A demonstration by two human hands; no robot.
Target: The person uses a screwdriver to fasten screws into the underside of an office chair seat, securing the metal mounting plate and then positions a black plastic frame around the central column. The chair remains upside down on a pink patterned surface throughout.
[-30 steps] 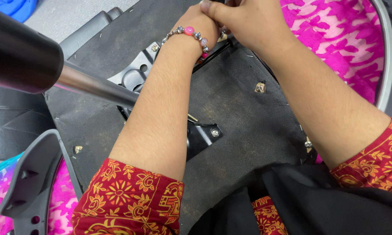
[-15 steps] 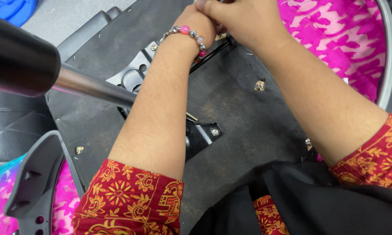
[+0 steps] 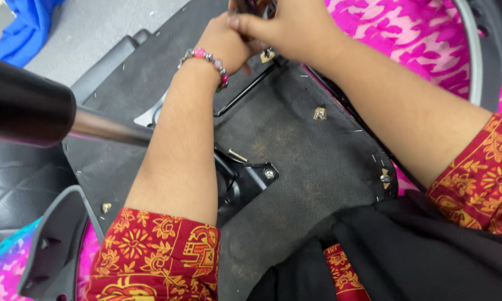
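Chair underside (image 3: 295, 145), black fabric with a bolted metal bracket (image 3: 245, 181), lies beneath both arms. A gas cylinder (image 3: 28, 108) juts at left. Left hand (image 3: 226, 44), beaded bracelet (image 3: 206, 58), and right hand (image 3: 284, 28) are curled together at its top edge; what they grip is hidden.

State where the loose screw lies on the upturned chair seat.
In the head view, the loose screw lies near the middle of the black seat underside, just right of the left forearm and above the black mounting plate.

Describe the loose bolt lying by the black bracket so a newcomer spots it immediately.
Start at the dark fabric underside of the upturned chair seat. At its centre sits a black metal mounting plate; the short silver bolt lies loose along its upper edge, beside the left forearm. Unlike the plate's seated screw, it lies flat.
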